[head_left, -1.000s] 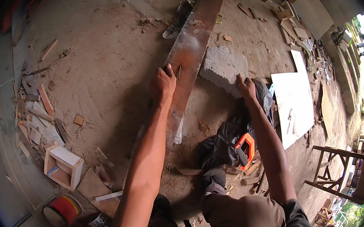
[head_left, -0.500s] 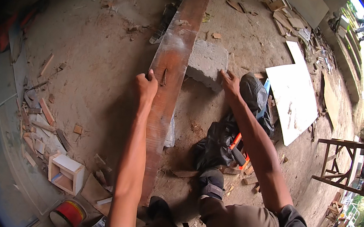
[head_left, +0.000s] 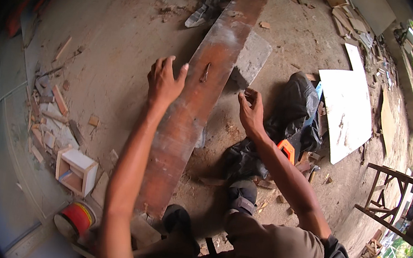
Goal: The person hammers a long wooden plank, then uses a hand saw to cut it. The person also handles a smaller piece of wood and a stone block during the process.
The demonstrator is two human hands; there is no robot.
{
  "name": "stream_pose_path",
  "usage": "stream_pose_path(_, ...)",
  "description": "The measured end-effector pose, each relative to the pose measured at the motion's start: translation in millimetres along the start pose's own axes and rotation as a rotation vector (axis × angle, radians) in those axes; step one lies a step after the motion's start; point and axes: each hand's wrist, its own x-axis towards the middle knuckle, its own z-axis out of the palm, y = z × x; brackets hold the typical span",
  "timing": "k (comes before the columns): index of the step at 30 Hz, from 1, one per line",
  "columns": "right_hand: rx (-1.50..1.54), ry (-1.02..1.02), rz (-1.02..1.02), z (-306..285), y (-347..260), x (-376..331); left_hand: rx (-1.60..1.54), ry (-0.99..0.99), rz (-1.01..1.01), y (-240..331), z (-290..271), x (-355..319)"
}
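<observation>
A long reddish-brown wooden plank (head_left: 186, 111) runs away from me, slanting to the right. Its far part covers one side of a grey concrete block (head_left: 255, 55). On the plank lies a thin, dark metal piece (head_left: 205, 72), too small to name. My left hand (head_left: 165, 82) hovers open beside the plank's left edge, thumb and fingers spread. Just off the block's near corner is my right hand (head_left: 251, 113), its fingers loosely bent and apart, with nothing seen in them.
Black plastic sheeting (head_left: 291, 103) and an orange-handled tool (head_left: 286, 149) lie by my right forearm. Further right are a white board (head_left: 345, 111) and a wooden stand (head_left: 387, 198). At left sit wood scraps (head_left: 59, 99), a small wooden box (head_left: 77, 170) and a red-banded round container (head_left: 75, 218).
My left hand has let go of the plank's edge and opened. My right hand has come off the block. The block now sits turned, and the plank slants more to the right in view.
</observation>
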Motion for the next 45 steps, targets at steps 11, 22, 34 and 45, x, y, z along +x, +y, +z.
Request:
stream_pose_path(11,0.322,-0.401,0.356,26.4,-52.2,26.4,-0.394,-0.869,-0.721,-47.6,-108.2,-171.6)
stream_pose_path(22,0.249,-0.447,0.313,51.0,-64.0,-14.0,-0.307,-0.286,-0.463,-49.0,-125.2,-251.9)
stream_pose_path(34,0.325,-0.556,0.372,52.5,-75.8,-126.4,-0.278,-0.354,-0.476,-86.1,-183.5,-333.7)
stream_pose_path(45,0.478,-0.386,0.324,38.8,-53.1,-101.8,-0.181,-0.460,-0.391,-74.5,-179.2,-281.9)
